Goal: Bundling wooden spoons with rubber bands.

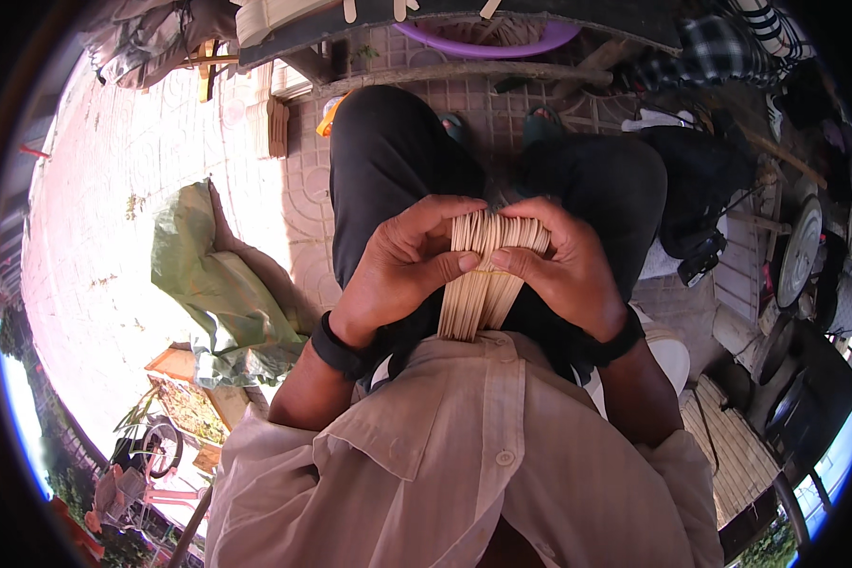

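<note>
A thick bundle of thin, flat pale wooden sticks [466, 305] is held in front of my shirt, over my lap. A narrow yellowish band appears to cross it just below the thumbs. My left hand [402, 260] grips the left side, thumb on the near face and fingers curled over the far end. On the opposite side my right hand [573, 270] mirrors this, its thumb close to the left thumb. The sticks fan slightly at the far end, and their lower ends reach the shirt front. The palm sides of the fingers are partly hidden behind the bundle.
Ahead stands a low dark-edged table [577, 21] with pale sticks at its edge; a purple basin [488, 47] sits beneath. A green sack [208, 275] lies on the paving at left, near a stack of sticks [268, 128]. Clutter and a slatted wooden surface [729, 450] are at right.
</note>
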A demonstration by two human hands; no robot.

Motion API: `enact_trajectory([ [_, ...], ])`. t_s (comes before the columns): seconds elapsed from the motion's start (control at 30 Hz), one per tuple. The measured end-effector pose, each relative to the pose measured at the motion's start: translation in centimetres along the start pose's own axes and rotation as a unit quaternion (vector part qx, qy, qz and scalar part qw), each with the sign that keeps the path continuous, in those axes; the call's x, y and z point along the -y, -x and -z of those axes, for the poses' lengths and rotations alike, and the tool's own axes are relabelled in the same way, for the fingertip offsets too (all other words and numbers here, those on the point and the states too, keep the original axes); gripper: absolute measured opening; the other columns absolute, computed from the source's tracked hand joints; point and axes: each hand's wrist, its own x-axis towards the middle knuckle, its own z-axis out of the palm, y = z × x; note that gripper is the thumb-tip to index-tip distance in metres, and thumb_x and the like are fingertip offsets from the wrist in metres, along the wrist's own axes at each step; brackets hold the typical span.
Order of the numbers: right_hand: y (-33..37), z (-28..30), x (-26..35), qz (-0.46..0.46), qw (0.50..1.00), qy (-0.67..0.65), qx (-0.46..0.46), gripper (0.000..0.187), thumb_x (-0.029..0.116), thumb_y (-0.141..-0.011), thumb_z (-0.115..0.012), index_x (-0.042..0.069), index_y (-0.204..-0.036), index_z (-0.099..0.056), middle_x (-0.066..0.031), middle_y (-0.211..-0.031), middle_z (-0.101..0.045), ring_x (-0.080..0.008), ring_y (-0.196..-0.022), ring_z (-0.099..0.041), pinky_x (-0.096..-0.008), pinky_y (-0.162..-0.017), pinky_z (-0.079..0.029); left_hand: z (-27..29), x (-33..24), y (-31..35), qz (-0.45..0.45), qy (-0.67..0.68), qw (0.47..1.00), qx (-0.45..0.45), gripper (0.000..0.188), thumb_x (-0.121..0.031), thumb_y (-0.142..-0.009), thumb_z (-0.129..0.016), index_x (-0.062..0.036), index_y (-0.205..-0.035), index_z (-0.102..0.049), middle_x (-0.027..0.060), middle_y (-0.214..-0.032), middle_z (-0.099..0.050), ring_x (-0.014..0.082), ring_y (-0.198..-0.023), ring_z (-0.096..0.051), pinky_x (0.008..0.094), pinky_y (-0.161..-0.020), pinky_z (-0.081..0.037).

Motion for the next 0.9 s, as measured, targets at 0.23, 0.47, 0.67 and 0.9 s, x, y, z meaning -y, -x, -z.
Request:
enact_trajectory([
  [0.23,-1.1,0.6,-0.3,0.021,0.998,0.055,0.032,0.032,0.016,-0.077,-0.068,0.000,-0.101,-0.056,-0.0113,-0.086,-0.061,-0.0149,-0.079,-0.060,-0.0276,-0.069,-0.046,0.1,0.7,-0.7,0.017,-0.006,1.000,0.002,0.042,0.006,-0.084,-0.055,-0.0014,-0.124,-0.043,0.0060,-0.109,-0.055,0.0106,-0.102,-0.052,0.0246,-0.086,-0.043],
  [0.47,-1.9,0.8,-0.9,-0.031,0.998,0.009,0.047,0.033,0.014,-0.078,-0.066,-0.002,-0.106,-0.057,-0.0117,-0.092,-0.063,-0.0137,-0.085,-0.060,-0.0259,-0.075,-0.047,-0.6,2.2,1.1,0.129,0.014,0.991,-0.035,0.046,0.002,-0.080,-0.063,0.0007,-0.122,-0.043,0.0035,-0.102,-0.057,0.0082,-0.096,-0.052,0.0240,-0.083,-0.043],
  [0.67,-3.0,0.6,-2.0,-0.084,0.995,-0.036,0.042,0.033,0.013,-0.079,-0.065,-0.003,-0.106,-0.056,-0.0107,-0.095,-0.063,-0.0136,-0.087,-0.060,-0.0263,-0.076,-0.047,0.0,3.2,1.5,0.182,-0.091,0.979,-0.010,0.038,0.002,-0.083,-0.059,0.0012,-0.119,-0.046,0.0032,-0.104,-0.058,0.0077,-0.093,-0.054,0.0241,-0.083,-0.045],
  [0.9,-1.3,-0.7,-3.2,-0.202,0.928,-0.310,0.032,0.038,0.011,-0.080,-0.066,-0.003,-0.113,-0.052,-0.0087,-0.104,-0.059,-0.0132,-0.090,-0.058,-0.0269,-0.079,-0.047,0.6,3.4,1.4,0.151,0.023,0.987,-0.055,0.030,0.001,-0.082,-0.057,0.0022,-0.112,-0.051,0.0026,-0.098,-0.059,0.0068,-0.086,-0.054,0.0232,-0.076,-0.046],
])
